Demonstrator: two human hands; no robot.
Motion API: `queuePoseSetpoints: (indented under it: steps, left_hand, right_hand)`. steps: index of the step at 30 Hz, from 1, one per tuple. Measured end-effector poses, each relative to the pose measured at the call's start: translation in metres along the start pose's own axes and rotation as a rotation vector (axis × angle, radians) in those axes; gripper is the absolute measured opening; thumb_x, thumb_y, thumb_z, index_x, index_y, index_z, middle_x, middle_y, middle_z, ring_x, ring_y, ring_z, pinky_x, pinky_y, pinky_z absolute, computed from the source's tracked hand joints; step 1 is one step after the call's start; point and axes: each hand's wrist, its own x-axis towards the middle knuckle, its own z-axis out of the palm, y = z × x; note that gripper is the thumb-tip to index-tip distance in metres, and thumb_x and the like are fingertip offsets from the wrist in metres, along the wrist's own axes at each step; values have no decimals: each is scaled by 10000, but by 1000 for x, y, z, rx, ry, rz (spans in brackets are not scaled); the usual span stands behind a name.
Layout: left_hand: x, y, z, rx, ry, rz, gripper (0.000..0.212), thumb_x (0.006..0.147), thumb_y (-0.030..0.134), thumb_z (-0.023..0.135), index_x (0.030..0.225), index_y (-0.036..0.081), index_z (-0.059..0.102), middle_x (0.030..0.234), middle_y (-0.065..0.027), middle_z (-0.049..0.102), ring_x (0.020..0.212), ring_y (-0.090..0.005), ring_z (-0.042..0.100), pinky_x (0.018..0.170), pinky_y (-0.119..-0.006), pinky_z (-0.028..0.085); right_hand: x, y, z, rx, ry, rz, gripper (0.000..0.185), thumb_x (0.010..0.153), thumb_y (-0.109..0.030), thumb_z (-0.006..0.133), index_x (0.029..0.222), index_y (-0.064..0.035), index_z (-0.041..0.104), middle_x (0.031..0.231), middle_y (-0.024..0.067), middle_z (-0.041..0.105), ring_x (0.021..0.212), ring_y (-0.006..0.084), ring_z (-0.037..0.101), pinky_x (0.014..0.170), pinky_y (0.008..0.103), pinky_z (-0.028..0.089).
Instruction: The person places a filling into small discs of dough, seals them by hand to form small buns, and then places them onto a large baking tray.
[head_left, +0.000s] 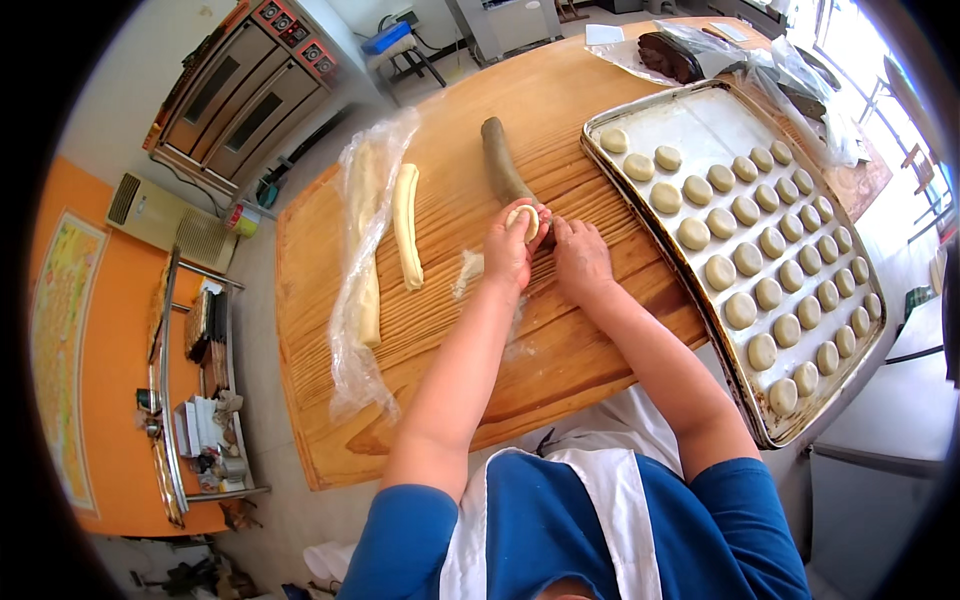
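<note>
My left hand (510, 247) holds a small round of pale dough (525, 221) between thumb and fingers, over the table. Beside it, my right hand (583, 259) has its curled fingers at the near end of a long brown roll of filling or dough (504, 161); the fingertips partly hide that end. To the left lies a pale dough strip (407, 225). Further left, a longer dough roll (367, 292) is partly covered by clear plastic film (349, 360). White flour (469, 271) is scattered near my left wrist.
A metal baking tray (720, 105) on the right holds rows of flattened dough rounds (748, 259) and overhangs the wooden table's (442, 135) near edge. Plastic bags (806, 82) and a dark brown mass (667, 58) lie at the far right. A deck oven (240, 97) and rack (169, 390) stand left.
</note>
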Motion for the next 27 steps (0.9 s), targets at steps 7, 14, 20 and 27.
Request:
queuePoseSetpoints:
  steps: [7,14,20,27]
  left_hand:
    - [-30,18,-14,-17,-38,-51,228,835,42,463,1062,20,476,1012,-153,550,947,-241,550,781,-302,488]
    - [-86,24,-44,-174,3,-159,270,834,23,443,1102,-11,437,1040,-184,517,984,-281,520,830,-347,467]
    - [-98,16,-29,-161,-4,-177,234,855,51,400,1081,18,451,1081,-197,504,1020,-294,501,874,-358,430]
    - [-104,5,-33,-169,11,-189,218,868,68,383,1072,16,443,1089,-209,496,1028,-306,495,891,-377,418]
  right_hand:
    - [-50,9,-30,27,-94,4,350,700,-46,509,1047,-12,490,879,145,505,858,308,464,767,366,395]
    - [-95,4,-70,24,-161,-57,406,730,-79,498,1127,-2,458,1138,184,427,1087,333,368,910,411,302]
    - [-23,27,-19,-142,-107,-10,395,760,-90,467,1140,16,443,1232,176,387,1201,318,294,996,402,229]
    - [-76,8,-40,66,-131,-97,445,757,-47,454,1190,24,379,1222,185,396,1170,327,335,963,374,295]
